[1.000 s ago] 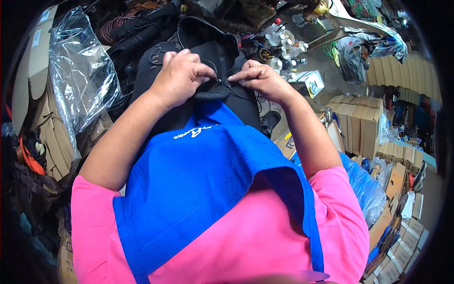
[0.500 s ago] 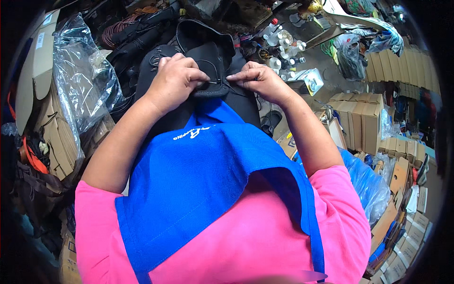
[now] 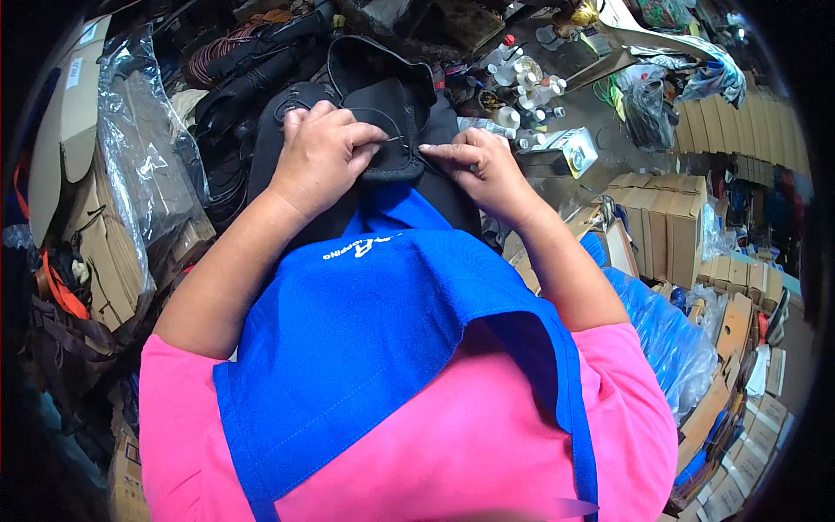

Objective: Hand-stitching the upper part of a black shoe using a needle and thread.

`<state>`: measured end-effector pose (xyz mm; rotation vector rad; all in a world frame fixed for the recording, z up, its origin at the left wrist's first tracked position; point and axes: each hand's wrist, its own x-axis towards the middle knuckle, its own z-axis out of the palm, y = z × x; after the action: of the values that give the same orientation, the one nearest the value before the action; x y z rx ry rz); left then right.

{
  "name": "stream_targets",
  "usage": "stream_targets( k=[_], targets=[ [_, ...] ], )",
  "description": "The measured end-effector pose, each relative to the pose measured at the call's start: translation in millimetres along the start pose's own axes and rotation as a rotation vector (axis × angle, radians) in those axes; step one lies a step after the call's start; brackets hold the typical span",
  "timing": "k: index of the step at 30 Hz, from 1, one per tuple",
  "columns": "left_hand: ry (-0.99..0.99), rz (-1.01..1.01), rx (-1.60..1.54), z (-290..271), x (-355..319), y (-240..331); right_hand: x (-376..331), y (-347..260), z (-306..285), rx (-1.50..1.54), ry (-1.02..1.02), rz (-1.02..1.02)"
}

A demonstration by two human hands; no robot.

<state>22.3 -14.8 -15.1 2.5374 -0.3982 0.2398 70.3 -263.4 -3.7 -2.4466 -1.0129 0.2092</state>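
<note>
A black padded piece [image 3: 381, 103] with a raised rim lies across my dark-clad lap, its near edge over blue cloth. My left hand [image 3: 326, 157] is closed in a pinch on a thin, shiny needle [image 3: 395, 139], held just above the black surface. Dark thread [image 3: 370, 110] loops over the piece beside those fingers. At the right edge of the piece, my right hand [image 3: 477, 165] has thumb and index finger brought together; what they pinch is too small to make out. A short gap separates the two hands.
White and clear bottles [image 3: 526, 87] crowd the floor ahead on the right, near a clear rectangular container [image 3: 574, 152]. Stacked cardboard [image 3: 657, 222] and blue plastic wrapping [image 3: 661, 326] stand at right. Clear plastic sheeting [image 3: 152, 157] covers cardboard at left. A blue apron [image 3: 365, 322] hangs over my front.
The needle in my left hand has tilted and risen slightly from the black piece. My right hand has shifted a little, its fingers still close to the right edge.
</note>
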Motion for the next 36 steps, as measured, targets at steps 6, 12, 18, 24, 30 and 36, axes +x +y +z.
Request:
stream_targets(
  k=[6, 12, 18, 24, 30, 36],
  targets=[
    [-0.042, -0.005, -0.127, 4.1, 0.4, -2.8, 11.5, 14.7, -5.4, 0.359, -0.179, 0.134],
    [-0.059, -0.004, -0.081, 4.4, 1.6, -2.5, 20.5, 18.7, -8.8, 0.438, -0.218, 0.151],
    [-0.051, 0.011, -0.071, 6.0, 3.2, -2.2, 23.1, 22.5, -7.8, 0.447, -0.253, 0.137],
    [-0.162, -0.017, -0.107, 10.2, 14.6, -9.1, 23.8, 31.1, -2.2, 0.565, -0.266, 0.146],
    [-0.193, 0.134, -0.287, 20.7, 34.2, -24.8, 28.7, 32.9, -2.8, 0.589, -0.327, 0.156],
    [-0.182, 0.179, -0.312, 17.8, 30.9, -27.9, 25.2, 31.9, -4.4, 0.573, -0.307, 0.132]
  ],
)
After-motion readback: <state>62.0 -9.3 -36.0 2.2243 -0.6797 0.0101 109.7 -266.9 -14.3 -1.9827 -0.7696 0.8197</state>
